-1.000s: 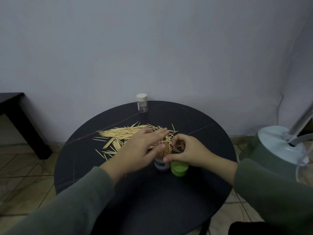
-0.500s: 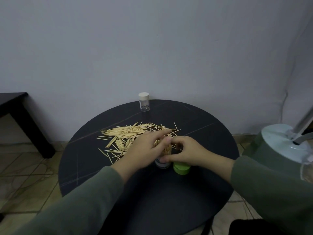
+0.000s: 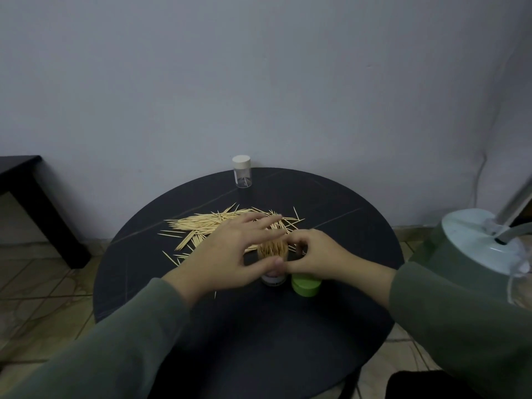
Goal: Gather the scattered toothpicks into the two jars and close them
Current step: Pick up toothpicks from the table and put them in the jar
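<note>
Hands meet over a round black table. Between them stands an upright open jar, packed with toothpicks set on end, tips up. A pale label bands its base, but the writing is too small to read. The left hand spreads above the jar, fingers straight and relaxed, thumb touching its near side. The right hand curls round the jar from the right, fingers bent at its rim. A green lid sits on the table just beside the jar, under the right wrist. Behind the hands, loose toothpicks lie flat in a heap, most running left to right. A second clear jar with a white cap stands upright at the table's far edge, nearly empty.
</note>
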`<state>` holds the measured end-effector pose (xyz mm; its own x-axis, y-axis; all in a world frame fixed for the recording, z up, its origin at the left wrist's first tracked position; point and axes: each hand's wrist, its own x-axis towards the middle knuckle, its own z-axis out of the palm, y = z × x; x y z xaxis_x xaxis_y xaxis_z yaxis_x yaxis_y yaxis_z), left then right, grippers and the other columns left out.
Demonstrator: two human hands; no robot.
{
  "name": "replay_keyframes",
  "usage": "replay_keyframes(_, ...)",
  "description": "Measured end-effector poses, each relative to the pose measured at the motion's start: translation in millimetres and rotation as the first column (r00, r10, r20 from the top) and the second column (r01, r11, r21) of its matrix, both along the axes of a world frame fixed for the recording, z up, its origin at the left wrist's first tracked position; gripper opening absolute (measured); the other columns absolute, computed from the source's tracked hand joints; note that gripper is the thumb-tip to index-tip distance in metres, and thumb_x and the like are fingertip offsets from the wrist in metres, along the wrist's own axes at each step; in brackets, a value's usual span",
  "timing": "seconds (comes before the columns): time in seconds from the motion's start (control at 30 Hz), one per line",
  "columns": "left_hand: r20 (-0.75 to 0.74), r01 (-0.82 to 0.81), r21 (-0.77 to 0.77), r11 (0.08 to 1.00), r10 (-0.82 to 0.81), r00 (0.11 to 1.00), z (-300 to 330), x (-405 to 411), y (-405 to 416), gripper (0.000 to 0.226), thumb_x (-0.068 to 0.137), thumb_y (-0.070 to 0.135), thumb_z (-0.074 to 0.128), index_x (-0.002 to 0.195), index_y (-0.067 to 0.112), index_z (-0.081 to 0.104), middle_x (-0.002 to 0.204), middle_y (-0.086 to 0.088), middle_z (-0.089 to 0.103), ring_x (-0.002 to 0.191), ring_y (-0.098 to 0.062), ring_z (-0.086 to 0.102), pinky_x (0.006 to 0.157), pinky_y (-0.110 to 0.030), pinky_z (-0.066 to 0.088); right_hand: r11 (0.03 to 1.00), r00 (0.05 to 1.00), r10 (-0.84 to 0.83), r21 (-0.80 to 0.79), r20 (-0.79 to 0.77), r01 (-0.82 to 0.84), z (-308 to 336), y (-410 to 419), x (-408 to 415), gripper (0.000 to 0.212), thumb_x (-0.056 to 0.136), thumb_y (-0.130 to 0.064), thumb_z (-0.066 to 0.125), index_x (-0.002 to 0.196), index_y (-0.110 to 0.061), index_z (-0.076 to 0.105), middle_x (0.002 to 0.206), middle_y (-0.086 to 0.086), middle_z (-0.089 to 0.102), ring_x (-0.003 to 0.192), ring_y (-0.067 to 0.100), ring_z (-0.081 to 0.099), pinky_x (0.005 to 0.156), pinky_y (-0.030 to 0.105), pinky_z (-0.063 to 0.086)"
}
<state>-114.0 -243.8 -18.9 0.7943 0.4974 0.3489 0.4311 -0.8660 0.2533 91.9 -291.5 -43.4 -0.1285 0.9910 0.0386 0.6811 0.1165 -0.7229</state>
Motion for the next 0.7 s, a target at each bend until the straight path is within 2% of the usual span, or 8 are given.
replay_keyframes(0.1,-0.063,-0.087,0.045,0.995,0.09,0.994,2.9,-0.5,-1.7,0.071,0.083,0.068,0.036,0.142,0.03,0.046,0.142,0.009,0.051,0.139,-0.01,0.035,0.109,-0.047,0.035,1.0,1.0,0.007,-0.001,0.016,-0.007,-1.1,2.0,-0.1,0.058,0.051,-0.079,0.067,0.101,-0.05,0.068,0.085,0.002,0.065,0.069,0.005,0.051,0.064,0.026,0.041)
replay_keyframes(0.2,-0.181,-0.022,-0.008,1.0,0.02,0.983,3.1,0.7,-5.2,0.072,0.083,0.071,0.033,0.145,0.034,0.039,0.145,0.007,0.047,0.144,-0.007,0.023,0.113,-0.041,0.028,1.0,0.999,-0.006,0.001,0.052,0.006,4.2,-0.9,-0.3,0.029,0.06,-0.063,0.069,0.082,-0.045,0.064,0.084,-0.001,0.062,0.072,0.008,0.052,0.067,0.029,0.044)
replay_keyframes(0.27,-0.202,-0.001,0.002,1.0,0.001,0.979,4.1,1.0,-2.1,0.071,0.083,0.072,0.032,0.144,0.036,0.04,0.148,0.012,0.042,0.146,-0.008,0.016,0.113,-0.044,0.028,1.0,0.999,0.0,-0.008,0.049,0.0,6.5,-2.0,-0.1,0.02,0.068,-0.054,0.074,0.081,-0.046,0.061,0.079,-0.006,0.058,0.071,0.005,0.049,0.067,0.026,0.039)
replay_keyframes(0.3,-0.219,-0.01,0.02,1.0,0.014,0.976,4.6,0.2,1.2,0.07,0.083,0.073,0.03,0.142,0.038,0.042,0.151,0.014,0.037,0.147,-0.01,0.014,0.114,-0.046,0.027,1.0,0.999,0.001,-0.017,0.047,0.0,5.1,-1.2,0.2,0.025,0.068,-0.055,0.074,0.088,-0.046,0.063,0.078,-0.011,0.056,0.071,0.003,0.048,0.069,0.025,0.036)
replay_keyframes(0.37,-0.233,-0.03,0.045,0.999,0.04,0.972,6.1,-2.4,6.0,0.069,0.081,0.074,0.027,0.138,0.04,0.048,0.153,0.015,0.03,0.148,-0.012,0.011,0.114,-0.048,0.026,0.999,0.999,-0.014,-0.03,0.044,0.015,2.2,0.5,0.1,0.059,0.059,-0.069,0.07,0.111,-0.043,0.065,0.079,-0.02,0.053,0.072,-0.002,0.045,0.078,0.028,0.032)
replay_keyframes(0.43,-0.173,-0.03,0.029,0.999,0.035,0.984,6.6,-5.1,7.2,0.066,0.082,0.071,0.031,0.134,0.037,0.053,0.151,0.015,0.032,0.147,-0.012,0.015,0.113,-0.047,0.028,0.999,0.999,-0.022,-0.033,0.042,0.024,1.5,1.2,-0.9,0.077,0.05,-0.078,0.067,0.119,-0.043,0.063,0.081,-0.022,0.055,0.072,-0.004,0.044,0.081,0.033,0.03)
replay_keyframes(0.57,-0.104,-0.027,0.079,0.996,0.035,0.994,7.1,-6.6,8.0,0.059,0.084,0.067,0.037,0.126,0.034,0.063,0.144,0.016,0.043,0.143,-0.013,0.026,0.106,-0.047,0.036,1.0,1.0,-0.005,-0.027,0.003,0.005,3.4,-0.3,-0.7,0.068,0.049,-0.077,0.069,0.112,-0.052,0.064,0.085,-0.021,0.062,0.072,-0.005,0.046,0.083,0.034,0.029)
replay_keyframes(0.7,-0.118,0.016,0.08,0.997,-0.007,0.993,6.8,-6.7,7.5,0.052,0.085,0.064,0.038,0.121,0.037,0.066,0.142,0.015,0.047,0.143,-0.013,0.028,0.106,-0.043,0.035,1.0,1.0,-0.013,-0.02,0.025,0.013,0.0,2.1,0.2,0.077,0.048,-0.081,0.067,0.117,-0.046,0.064,0.081,-0.021,0.057,0.07,-0.004,0.044,0.081,0.033,0.03)
